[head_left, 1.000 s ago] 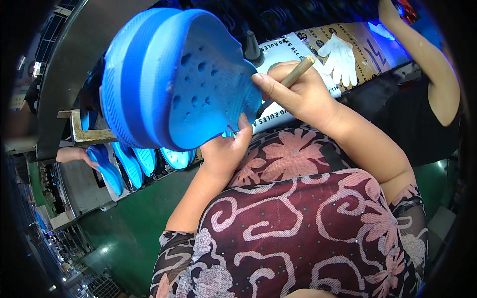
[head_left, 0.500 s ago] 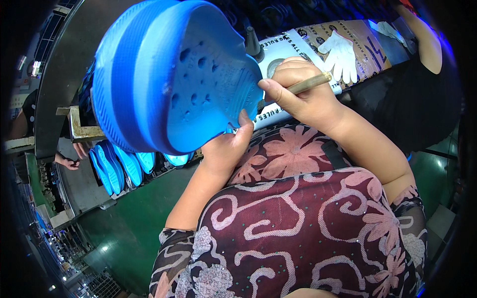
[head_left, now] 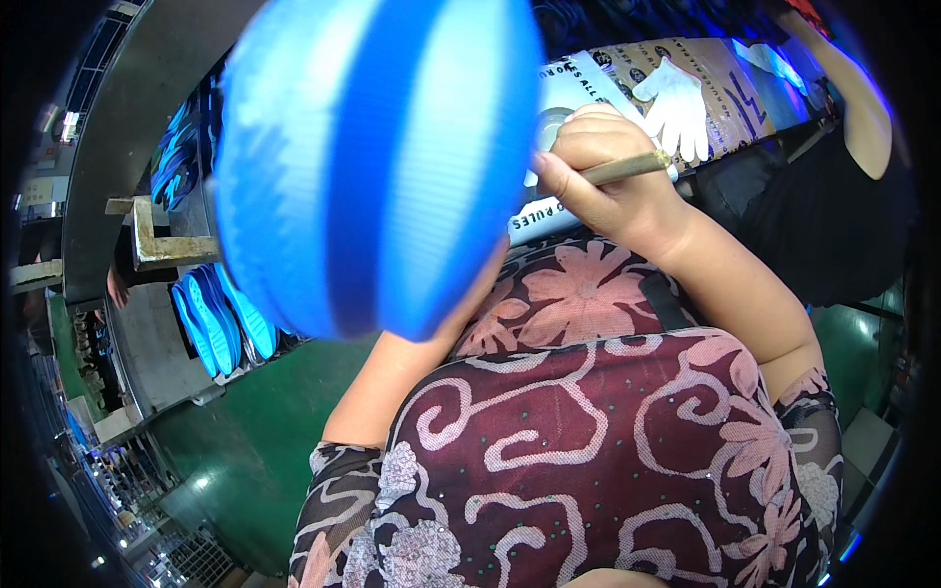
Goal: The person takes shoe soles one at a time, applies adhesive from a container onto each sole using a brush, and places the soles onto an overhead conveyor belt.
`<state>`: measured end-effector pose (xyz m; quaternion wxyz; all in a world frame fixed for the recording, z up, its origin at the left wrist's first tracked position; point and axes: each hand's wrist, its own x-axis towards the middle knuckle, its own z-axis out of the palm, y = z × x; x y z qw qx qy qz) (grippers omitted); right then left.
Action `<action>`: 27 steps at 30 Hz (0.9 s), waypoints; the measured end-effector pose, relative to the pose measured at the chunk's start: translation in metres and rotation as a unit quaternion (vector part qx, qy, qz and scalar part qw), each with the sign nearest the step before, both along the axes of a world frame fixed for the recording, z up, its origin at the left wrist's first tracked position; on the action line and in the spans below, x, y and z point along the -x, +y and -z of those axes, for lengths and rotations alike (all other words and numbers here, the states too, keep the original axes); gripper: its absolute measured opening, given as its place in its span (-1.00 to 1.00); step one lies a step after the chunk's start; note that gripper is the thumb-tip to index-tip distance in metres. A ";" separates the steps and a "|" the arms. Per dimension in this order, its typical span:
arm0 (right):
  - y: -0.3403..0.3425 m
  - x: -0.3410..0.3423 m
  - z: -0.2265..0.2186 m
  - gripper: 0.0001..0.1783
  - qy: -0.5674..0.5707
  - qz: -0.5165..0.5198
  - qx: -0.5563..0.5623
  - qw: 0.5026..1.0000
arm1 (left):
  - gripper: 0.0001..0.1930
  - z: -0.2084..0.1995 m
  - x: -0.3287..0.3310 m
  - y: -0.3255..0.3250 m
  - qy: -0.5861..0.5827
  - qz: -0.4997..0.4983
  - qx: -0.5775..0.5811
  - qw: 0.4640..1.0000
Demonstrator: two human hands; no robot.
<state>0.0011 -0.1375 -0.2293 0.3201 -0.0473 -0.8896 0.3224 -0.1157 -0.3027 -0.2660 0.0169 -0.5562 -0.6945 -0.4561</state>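
Note:
Held up close in front of me is a blue foam clog [head_left: 363,167] with a darker blue band round its sole edge, slightly blurred. My left hand [head_left: 478,294] grips it from behind, with its fingers hidden by the clog. To the right, my right hand [head_left: 613,176] is closed round a tool with a slim wooden handle [head_left: 627,168]. The handle's end sticks out past the hand, while the working tip is out of sight by the clog's edge.
Several blue clogs [head_left: 211,318] stand on a rack at left, near a worn metal bracket [head_left: 162,240] and another person's hand [head_left: 117,286]. A white glove [head_left: 676,110] lies on the cardboard-covered bench [head_left: 730,98]. Another person's arm [head_left: 867,118] is at far right.
The clog has turned, so its banded sole side faces me instead of its holed inside, and has shifted right. My left fingers have gone behind it. My right hand has moved slightly right.

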 end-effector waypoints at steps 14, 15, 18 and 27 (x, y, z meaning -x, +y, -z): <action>-0.017 0.000 0.014 -0.70 0.056 0.005 -0.023 0.998 | -0.72 0.015 0.007 0.000 -0.025 -0.009 -0.120 0.992; -0.017 -0.002 0.015 -0.69 0.051 -0.004 -0.005 0.999 | -0.72 0.015 0.008 0.000 -0.023 -0.009 -0.122 0.992; -0.016 -0.003 0.017 -0.69 0.038 -0.007 0.079 0.996 | -0.73 0.019 0.009 0.001 -0.019 -0.008 -0.125 0.992; -0.022 -0.007 0.002 -0.81 0.104 -0.021 -0.038 0.994 | -0.71 0.020 0.007 0.005 -0.001 0.011 -0.147 0.989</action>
